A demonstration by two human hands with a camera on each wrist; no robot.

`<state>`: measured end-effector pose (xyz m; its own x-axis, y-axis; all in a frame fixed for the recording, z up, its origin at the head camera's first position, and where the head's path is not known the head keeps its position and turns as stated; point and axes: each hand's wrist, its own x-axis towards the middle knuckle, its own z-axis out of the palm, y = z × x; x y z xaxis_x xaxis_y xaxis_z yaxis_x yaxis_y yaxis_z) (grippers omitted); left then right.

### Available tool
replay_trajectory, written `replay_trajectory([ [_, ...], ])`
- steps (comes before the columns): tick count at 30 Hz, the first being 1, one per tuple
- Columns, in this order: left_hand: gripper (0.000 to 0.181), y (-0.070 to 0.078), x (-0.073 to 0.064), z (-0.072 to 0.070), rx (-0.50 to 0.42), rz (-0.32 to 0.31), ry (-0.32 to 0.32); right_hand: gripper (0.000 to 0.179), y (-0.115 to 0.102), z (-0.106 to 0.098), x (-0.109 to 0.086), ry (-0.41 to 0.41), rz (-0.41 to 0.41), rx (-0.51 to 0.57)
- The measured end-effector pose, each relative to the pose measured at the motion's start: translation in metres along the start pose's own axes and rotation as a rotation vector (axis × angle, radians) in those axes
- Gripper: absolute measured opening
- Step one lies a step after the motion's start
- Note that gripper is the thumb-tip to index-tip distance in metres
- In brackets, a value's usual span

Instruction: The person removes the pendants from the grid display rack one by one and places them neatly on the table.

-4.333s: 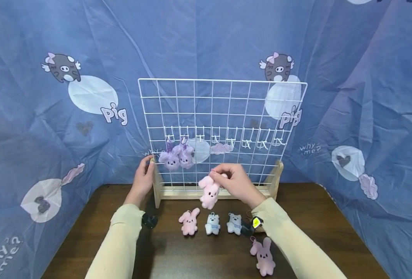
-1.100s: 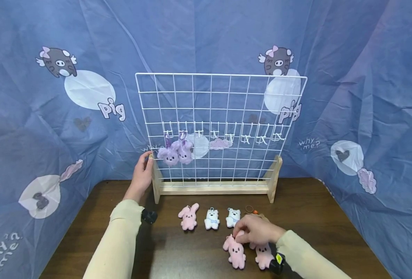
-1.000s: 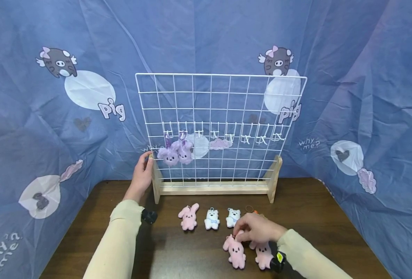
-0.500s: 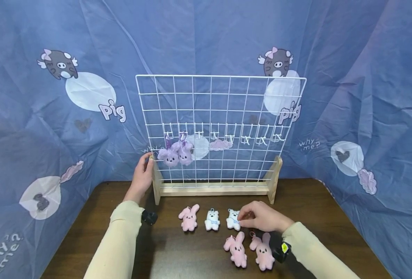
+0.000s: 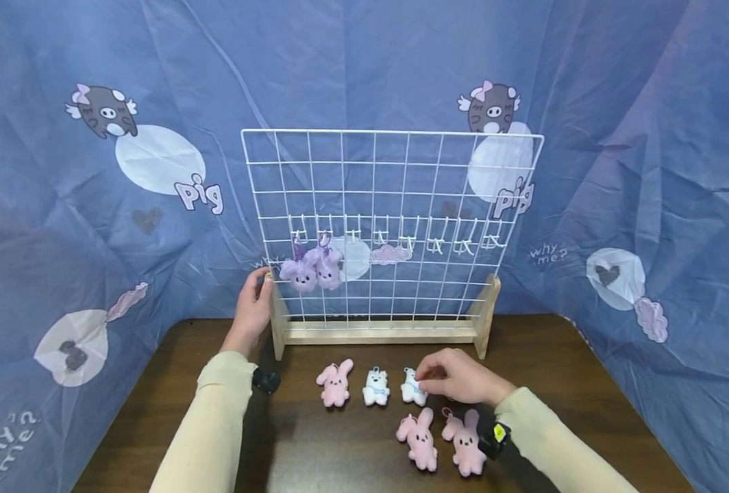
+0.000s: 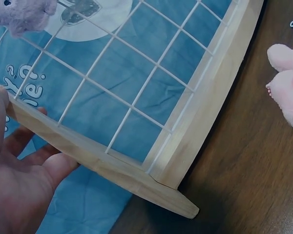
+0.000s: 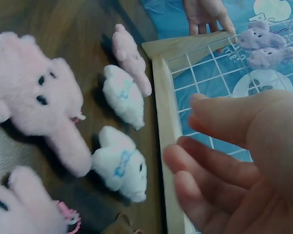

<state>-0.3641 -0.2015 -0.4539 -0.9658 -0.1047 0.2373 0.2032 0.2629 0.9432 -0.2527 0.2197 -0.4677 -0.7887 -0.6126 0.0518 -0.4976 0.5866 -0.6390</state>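
My left hand (image 5: 253, 308) grips the left wooden upright (image 6: 97, 151) of a white wire grid rack, thumb on one side and fingers behind. My right hand (image 5: 463, 378) hovers beside the right-hand white bear plush keychain (image 5: 411, 389), partly covering it. In the right wrist view its thumb and fingers stand apart with nothing between them. Another white bear keychain (image 5: 375, 389) lies to the left, then a pink rabbit keychain (image 5: 336, 388). Two more pink rabbits, one nearer the middle (image 5: 423, 445) and one farther right (image 5: 467, 450), lie nearer the front.
Two purple rabbit keychains, left (image 5: 303, 276) and right (image 5: 327, 271), hang on the rack's leftmost hooks. Several bare white hooks (image 5: 435, 245) continue rightward. A small brown thing (image 7: 121, 226) with a ring lies below my right hand. Blue printed cloth (image 5: 364, 61) surrounds the table (image 5: 315, 452).
My right hand has lowered a pink rabbit from before the rack to the table, left of another, and let go. It has then moved up to the right white bear. My left hand stays put.
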Motion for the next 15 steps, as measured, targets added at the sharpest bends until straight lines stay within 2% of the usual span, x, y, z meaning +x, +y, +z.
replay_trajectory([
  [4,0.041,0.0,0.0,-0.001,0.005,-0.001,-0.009,0.018,-0.008,-0.003,0.012,0.091,0.021,0.004],
  [7,0.041,-0.001,-0.001,-0.002,0.015,-0.006,-0.019,0.027,-0.017,-0.006,0.023,0.161,0.037,0.046],
  [15,0.042,0.0,-0.001,-0.002,0.001,0.005,-0.018,0.04,-0.043,-0.011,0.063,0.307,0.073,0.123],
])
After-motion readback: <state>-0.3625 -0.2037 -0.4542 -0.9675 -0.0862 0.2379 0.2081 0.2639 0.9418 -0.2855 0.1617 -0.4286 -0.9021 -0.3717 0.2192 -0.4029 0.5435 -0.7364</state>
